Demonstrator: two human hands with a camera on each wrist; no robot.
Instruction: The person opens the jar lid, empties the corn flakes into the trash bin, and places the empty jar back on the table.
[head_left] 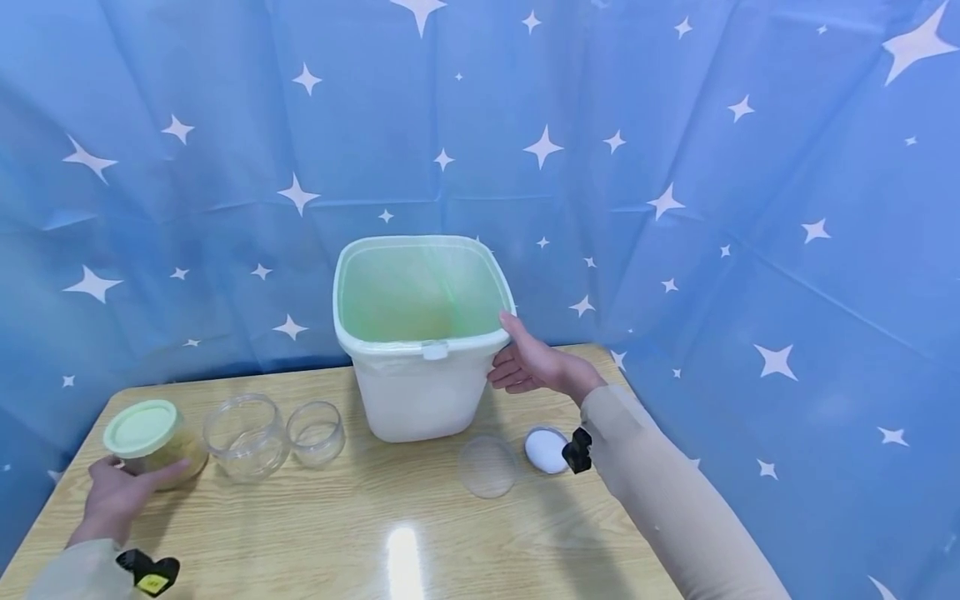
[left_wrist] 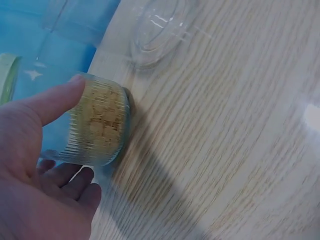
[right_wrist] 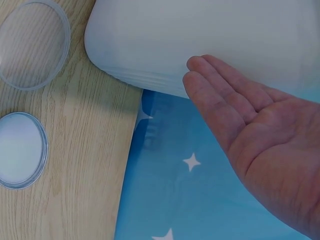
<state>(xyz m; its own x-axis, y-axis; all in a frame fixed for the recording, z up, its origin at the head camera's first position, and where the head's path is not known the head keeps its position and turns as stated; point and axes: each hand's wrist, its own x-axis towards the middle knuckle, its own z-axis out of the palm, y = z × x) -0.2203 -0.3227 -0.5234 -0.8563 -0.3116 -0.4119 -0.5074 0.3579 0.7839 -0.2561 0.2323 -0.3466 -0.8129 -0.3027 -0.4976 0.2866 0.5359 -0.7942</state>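
My left fingers (left_wrist: 79, 185) grip the jar (left_wrist: 102, 120), lid (head_left: 140, 428) still on; right fingers (right_wrist: 215, 102) extended at uncovered bin (head_left: 420, 396). Judged early-stage.

A curtained-off work nook (starry blue cloth (head_left: 375, 108)); wood-grain table (head_left: 315, 542) inside.

Walls: blue backdrop (head_left: 360, 125) hangs behind the bench (head_left: 330, 533) and along its right side, filling the upper part of the head view. Print consists of white 4-pointed stars (head_left: 543, 147) in mixed sizes, irregularly spaced; 1 of the largest sits at upper right. Material shows vertical folds, a horizontal crease (head_left: 247, 202) and, at right, a diagonal crease.

Furniture: 1 bench, pale wood-grain top, grain running mainly left to right in the head view, far corners rounded.

Light: 1 bright white reflection (head_left: 405, 562) on the bench surface near the front; soft shadows fall across the top.
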